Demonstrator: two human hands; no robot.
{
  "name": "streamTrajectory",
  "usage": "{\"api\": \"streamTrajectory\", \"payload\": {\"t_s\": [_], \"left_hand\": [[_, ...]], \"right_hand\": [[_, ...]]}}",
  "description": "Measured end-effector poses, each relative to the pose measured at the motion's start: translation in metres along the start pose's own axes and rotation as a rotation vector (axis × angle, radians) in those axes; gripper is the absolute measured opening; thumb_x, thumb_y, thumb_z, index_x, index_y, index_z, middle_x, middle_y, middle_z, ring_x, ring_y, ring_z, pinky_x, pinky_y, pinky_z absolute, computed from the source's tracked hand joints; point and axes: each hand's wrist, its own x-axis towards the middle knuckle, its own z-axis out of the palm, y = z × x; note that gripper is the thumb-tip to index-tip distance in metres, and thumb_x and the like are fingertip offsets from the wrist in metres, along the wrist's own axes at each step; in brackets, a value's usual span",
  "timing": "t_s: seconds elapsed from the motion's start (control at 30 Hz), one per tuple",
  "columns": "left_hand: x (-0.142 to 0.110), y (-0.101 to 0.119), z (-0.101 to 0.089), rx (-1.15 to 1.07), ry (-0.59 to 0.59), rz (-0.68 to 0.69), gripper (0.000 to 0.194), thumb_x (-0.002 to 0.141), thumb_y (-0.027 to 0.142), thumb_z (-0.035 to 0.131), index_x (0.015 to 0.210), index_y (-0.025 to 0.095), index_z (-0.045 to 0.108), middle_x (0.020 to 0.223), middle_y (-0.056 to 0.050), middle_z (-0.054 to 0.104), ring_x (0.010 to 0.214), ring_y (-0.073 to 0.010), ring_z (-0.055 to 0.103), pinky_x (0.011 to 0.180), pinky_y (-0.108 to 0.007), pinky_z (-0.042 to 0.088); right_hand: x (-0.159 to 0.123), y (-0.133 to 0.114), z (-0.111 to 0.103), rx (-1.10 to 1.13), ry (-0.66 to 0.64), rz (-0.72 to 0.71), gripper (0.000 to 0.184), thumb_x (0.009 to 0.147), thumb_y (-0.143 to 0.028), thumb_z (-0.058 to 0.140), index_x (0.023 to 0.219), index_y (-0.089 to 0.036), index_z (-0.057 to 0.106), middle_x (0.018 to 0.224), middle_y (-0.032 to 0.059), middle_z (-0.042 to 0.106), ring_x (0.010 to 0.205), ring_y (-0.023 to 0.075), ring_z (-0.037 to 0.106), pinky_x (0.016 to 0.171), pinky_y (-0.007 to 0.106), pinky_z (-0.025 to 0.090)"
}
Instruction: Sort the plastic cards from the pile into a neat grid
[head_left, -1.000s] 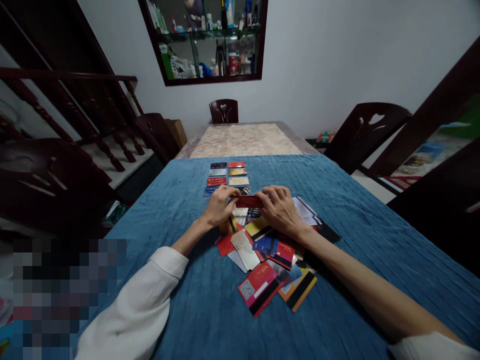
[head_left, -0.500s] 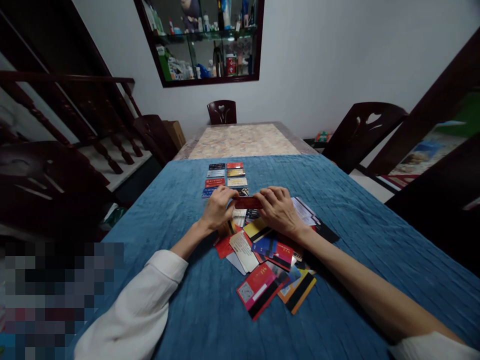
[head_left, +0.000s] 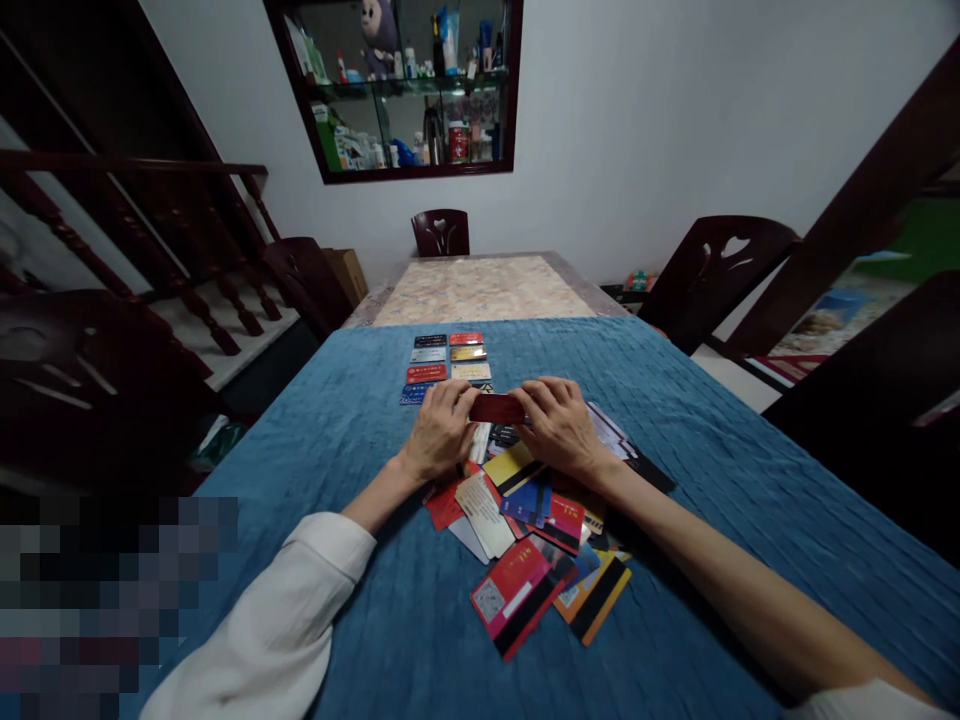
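Between them, my left hand [head_left: 442, 428] and my right hand [head_left: 556, 420] grip a dark red card [head_left: 496, 408] by its two short ends. It is held up above a loose heap of plastic cards, its face turned toward me. In the heap, a red card with a QR code [head_left: 517, 598] lies nearest me, an orange card with a black stripe [head_left: 596, 598] beside it, and a cream card [head_left: 486, 513] behind. Beyond my left hand, cards lie in two neat columns, among them a gold card [head_left: 469, 353] and a black card [head_left: 430, 341].
A blue cloth [head_left: 337, 420] covers the near part of the table, and the patterned tabletop [head_left: 480, 288] shows beyond it. Dark wooden chairs stand around, one chair [head_left: 705, 275] at the right. A glass-shelved wall cabinet [head_left: 405, 95] hangs at the back.
The view has tilted up slightly, so everything sits a little lower in it. Both hands keep hold of the dark red card, and the other cards lie as before.
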Motion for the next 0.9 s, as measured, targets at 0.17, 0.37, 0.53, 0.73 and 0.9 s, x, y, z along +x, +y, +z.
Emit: {"api": "streamTrajectory", "payload": {"t_s": [0.17, 0.37, 0.53, 0.73, 0.9], "left_hand": [[-0.003, -0.002, 0.007, 0.085, -0.001, 0.018, 0.037, 0.093, 0.023, 0.050, 0.128, 0.010, 0.053, 0.127, -0.021, 0.057, 0.121, -0.0324, 0.052, 0.101, -0.048, 0.045], [-0.001, -0.004, 0.010, 0.156, -0.018, 0.052, 0.037, 0.095, 0.020, 0.044, 0.130, 0.011, 0.053, 0.125, -0.020, 0.060, 0.120, -0.0300, 0.054, 0.101, -0.047, 0.044], [0.003, -0.010, 0.009, 0.205, -0.061, 0.085, 0.038, 0.096, 0.019, 0.042, 0.130, 0.008, 0.054, 0.124, -0.021, 0.061, 0.120, -0.0298, 0.054, 0.102, -0.046, 0.043], [0.012, -0.018, 0.003, 0.210, -0.131, 0.102, 0.041, 0.094, 0.022, 0.046, 0.131, 0.005, 0.054, 0.124, -0.022, 0.061, 0.119, -0.0314, 0.053, 0.101, -0.045, 0.042], [0.028, -0.028, -0.001, 0.200, -0.168, 0.055, 0.044, 0.090, 0.021, 0.051, 0.132, 0.005, 0.052, 0.126, -0.022, 0.059, 0.120, -0.0330, 0.052, 0.098, -0.044, 0.042]], "right_hand": [[0.001, 0.002, -0.002, 0.018, -0.041, 0.008, 0.028, 0.092, -0.025, 0.055, 0.117, -0.015, 0.062, 0.111, 0.0129, 0.065, 0.108, 0.0283, 0.046, 0.091, 0.040, 0.033], [0.002, 0.004, 0.001, 0.040, -0.071, 0.007, 0.029, 0.091, -0.026, 0.056, 0.118, -0.015, 0.062, 0.112, 0.0136, 0.065, 0.109, 0.0292, 0.046, 0.091, 0.041, 0.034], [0.008, 0.007, 0.005, 0.044, -0.073, -0.023, 0.030, 0.091, -0.026, 0.057, 0.118, -0.014, 0.062, 0.111, 0.0137, 0.064, 0.108, 0.0291, 0.045, 0.090, 0.041, 0.034], [0.019, 0.017, 0.009, 0.024, -0.141, -0.059, 0.033, 0.092, -0.032, 0.057, 0.119, -0.014, 0.061, 0.111, 0.0145, 0.063, 0.105, 0.0292, 0.045, 0.085, 0.040, 0.033], [0.034, 0.028, 0.018, 0.007, -0.164, -0.072, 0.039, 0.091, -0.033, 0.059, 0.124, -0.014, 0.059, 0.115, 0.0145, 0.063, 0.103, 0.0291, 0.045, 0.081, 0.038, 0.033]]}}
